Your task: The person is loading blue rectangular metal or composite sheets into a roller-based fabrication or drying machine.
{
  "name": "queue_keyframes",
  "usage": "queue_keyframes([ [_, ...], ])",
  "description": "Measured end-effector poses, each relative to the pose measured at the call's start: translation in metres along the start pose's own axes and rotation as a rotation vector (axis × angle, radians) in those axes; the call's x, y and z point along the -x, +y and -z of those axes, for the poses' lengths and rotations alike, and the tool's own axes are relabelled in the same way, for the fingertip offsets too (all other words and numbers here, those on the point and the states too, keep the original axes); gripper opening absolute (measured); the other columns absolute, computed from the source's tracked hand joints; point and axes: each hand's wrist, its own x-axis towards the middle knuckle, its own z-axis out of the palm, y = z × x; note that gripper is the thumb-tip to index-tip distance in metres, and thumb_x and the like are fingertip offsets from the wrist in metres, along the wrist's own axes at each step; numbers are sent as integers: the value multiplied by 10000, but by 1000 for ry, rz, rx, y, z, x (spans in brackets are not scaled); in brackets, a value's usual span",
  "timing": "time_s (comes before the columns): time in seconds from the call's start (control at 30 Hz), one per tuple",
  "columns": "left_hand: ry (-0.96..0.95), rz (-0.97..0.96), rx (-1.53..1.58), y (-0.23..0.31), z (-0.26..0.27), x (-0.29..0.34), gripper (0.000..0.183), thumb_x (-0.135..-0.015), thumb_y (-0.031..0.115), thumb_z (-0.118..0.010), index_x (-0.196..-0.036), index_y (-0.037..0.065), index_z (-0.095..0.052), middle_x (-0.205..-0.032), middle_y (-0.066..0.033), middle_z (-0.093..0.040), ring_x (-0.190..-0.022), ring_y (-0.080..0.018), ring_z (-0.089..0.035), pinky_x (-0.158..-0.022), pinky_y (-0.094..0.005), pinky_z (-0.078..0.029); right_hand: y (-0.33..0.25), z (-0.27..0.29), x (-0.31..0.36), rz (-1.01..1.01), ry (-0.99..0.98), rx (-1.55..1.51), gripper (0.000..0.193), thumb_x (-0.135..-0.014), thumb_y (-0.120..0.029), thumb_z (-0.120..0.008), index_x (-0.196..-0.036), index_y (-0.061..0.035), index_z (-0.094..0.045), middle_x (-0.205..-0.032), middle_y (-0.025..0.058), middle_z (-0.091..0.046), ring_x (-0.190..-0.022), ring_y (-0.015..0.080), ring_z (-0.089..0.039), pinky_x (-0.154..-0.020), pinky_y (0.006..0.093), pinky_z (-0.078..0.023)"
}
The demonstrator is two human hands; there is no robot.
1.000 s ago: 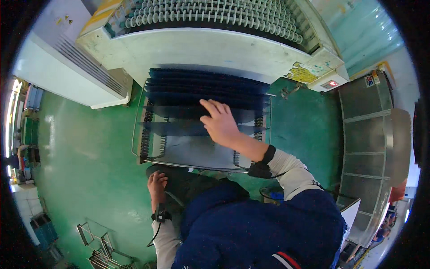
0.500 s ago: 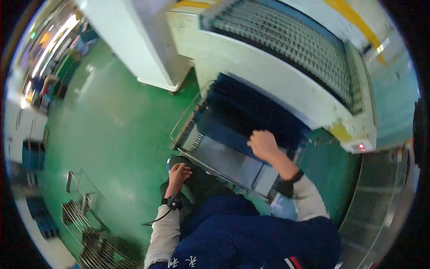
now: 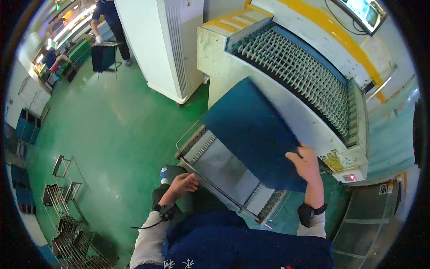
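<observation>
A dark blue rectangular board [image 3: 253,132] is tilted above a metal rack cart [image 3: 215,157] with toothed side strips. My right hand [image 3: 306,165] grips the board by its right edge, thumb on the face turned toward me. Whether other boards stand behind it in the cart is hidden. My left hand [image 3: 182,186] hovers beside the cart's front rail [image 3: 210,186], its fingers loosely bent and partly apart, with nothing in them.
Beyond the cart stands a pale machine [image 3: 286,94] with a bed of rollers [image 3: 298,71]. A white cabinet [image 3: 163,49] rises left of it. Metal racks [image 3: 67,224] stand on the green floor at lower left. A co-worker [image 3: 107,22] is by another rack at far left.
My right hand has moved right and now grips the board, which is raised and tilted out of the cart. My left hand has shifted slightly right and down, its fingers loosened.
</observation>
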Motion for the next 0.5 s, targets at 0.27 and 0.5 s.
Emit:
queue_keyframes([
  [0.27, -404, -159, -38, 46, -71, -3, 547, -926, 462, -589, -1202, -8, -543, -1197, -125, -591, -1116, -217, -575, -954, -368, -465, 28, 8, -29, -704, 483, -1101, 187, -819, -125, -705, -965, -9, -693, -874, 62, -684, -741, 177, -632, -709, 302, -494],
  [0.5, -595, -333, 356, 124, -108, -1, 397, -983, 368, -517, -1195, 32, -497, -1201, -150, -583, -1129, -292, -582, -889, -389, -482, 56, -6, -95, -695, 405, -1379, 341, -848, -220, -716, -1073, 18, -623, -993, 115, -665, -855, 260, -634, -784, 397, -512],
])
